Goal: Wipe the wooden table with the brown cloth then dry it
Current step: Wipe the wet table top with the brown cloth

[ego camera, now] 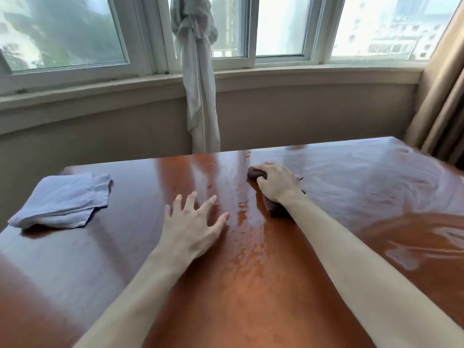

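Our left hand [192, 222] lies flat with fingers [209, 200] spread, steadying us on the desk [251, 285]. Our right hand [277, 183] grips the brown cloth [256, 174], probably wiping.

The right hand [277, 183] covers most of the brown cloth [257, 174]; only a dark bulge past the fingers and a strip under the wrist show, so its full outline cannot be told. The wooden table [251, 285] runs out of frame at the bottom, left and right edges, with only the far edge and the 2 far corners visible. Both forearms are cut off at the bottom of the frame. The folded pale cloth [62, 200] near the table's far left corner hides its own lower layers. The knotted curtain [198, 84] drops behind the table's far edge, and the view through the windows [65, 31] is hazy
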